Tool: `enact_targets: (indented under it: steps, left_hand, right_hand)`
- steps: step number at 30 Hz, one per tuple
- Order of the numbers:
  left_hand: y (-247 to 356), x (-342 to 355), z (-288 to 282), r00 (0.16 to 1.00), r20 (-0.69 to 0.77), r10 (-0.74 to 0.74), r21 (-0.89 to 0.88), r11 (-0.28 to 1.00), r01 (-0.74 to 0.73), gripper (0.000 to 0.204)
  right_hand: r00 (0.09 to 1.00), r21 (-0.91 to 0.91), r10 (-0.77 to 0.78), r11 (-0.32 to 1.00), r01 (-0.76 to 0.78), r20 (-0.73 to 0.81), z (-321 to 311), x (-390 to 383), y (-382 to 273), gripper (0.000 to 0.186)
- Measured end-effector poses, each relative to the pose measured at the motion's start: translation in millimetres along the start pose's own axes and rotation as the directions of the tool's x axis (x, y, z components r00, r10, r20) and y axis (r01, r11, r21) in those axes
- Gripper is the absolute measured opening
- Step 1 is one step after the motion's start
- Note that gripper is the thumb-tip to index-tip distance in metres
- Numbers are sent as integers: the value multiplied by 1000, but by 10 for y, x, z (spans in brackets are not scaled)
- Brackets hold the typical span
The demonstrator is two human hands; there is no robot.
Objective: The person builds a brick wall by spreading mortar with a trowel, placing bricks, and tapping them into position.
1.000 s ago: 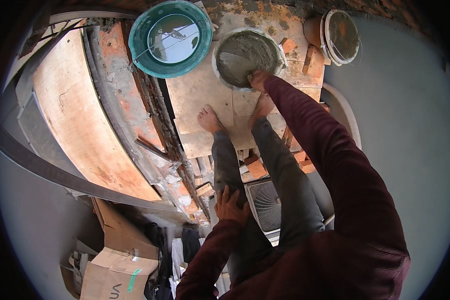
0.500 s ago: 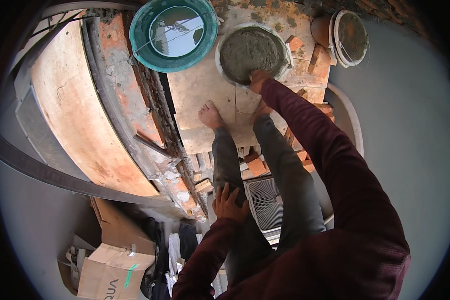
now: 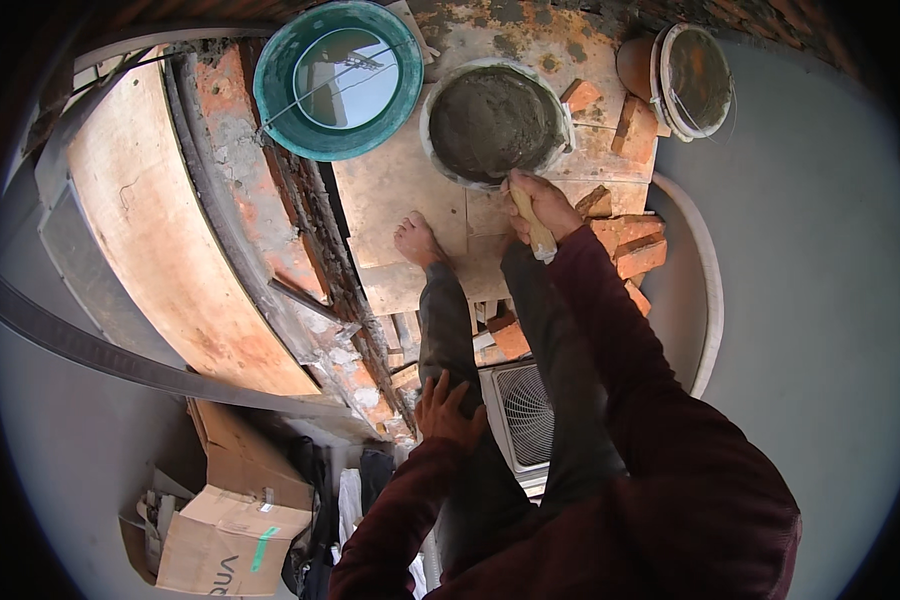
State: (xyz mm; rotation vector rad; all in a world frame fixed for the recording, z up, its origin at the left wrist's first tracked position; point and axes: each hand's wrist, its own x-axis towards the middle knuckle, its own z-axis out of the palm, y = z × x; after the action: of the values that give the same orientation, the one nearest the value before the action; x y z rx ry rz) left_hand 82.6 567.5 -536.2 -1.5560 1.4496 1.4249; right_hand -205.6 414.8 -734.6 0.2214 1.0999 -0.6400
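Note:
A white-rimmed bucket [image 3: 440, 160] of wet grey mortar [image 3: 495, 115] stands on the boards beyond my feet. At its near edge my right hand [image 3: 550, 205] is closed around the pale wooden handle [image 3: 532, 222] of a tool that looks like a trowel. The handle's butt points back toward me; the blade cannot be made out against the dark mortar. My left hand [image 3: 451, 412] lies on my left knee, palm down and fingers apart, with nothing in it.
Left of the mortar stands a green tub [image 3: 270, 95] of water. An orange bucket [image 3: 660, 85] sits at far right. Broken bricks [image 3: 625, 240] lie near my right forearm. Below are a fan unit [image 3: 520, 415] and a cardboard box [image 3: 235, 520]. A brick ledge [image 3: 230, 170] runs along the left.
My right hand has drawn back toward me from the bucket's inside to its near rim, bringing the wooden handle into sight. My left hand stays on the knee.

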Motion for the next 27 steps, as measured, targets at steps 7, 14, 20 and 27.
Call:
enact_targets:
  steps: [7,14,20,27]
  left_hand:
    - [-8,-3,10,1000,13,23,10,1000,-23,55]
    - [10,-65,25,1000,-31,-2,-59,998,0,51]
    - [12,-14,-96,999,-30,41,-22,999,-42,52]
    - [-99,-38,45,999,-45,8,-89,996,-12,53]
  right_hand:
    - [996,-882,-8,-463,-85,-92,-374,922,-443,36]
    - [992,-883,107,-469,-15,-74,401,303,-922,40]
    - [950,-491,285,-814,309,127,-562,1115,-499,27]
    - [923,-768,-292,-521,-372,-250,-84,-4,-788,30]
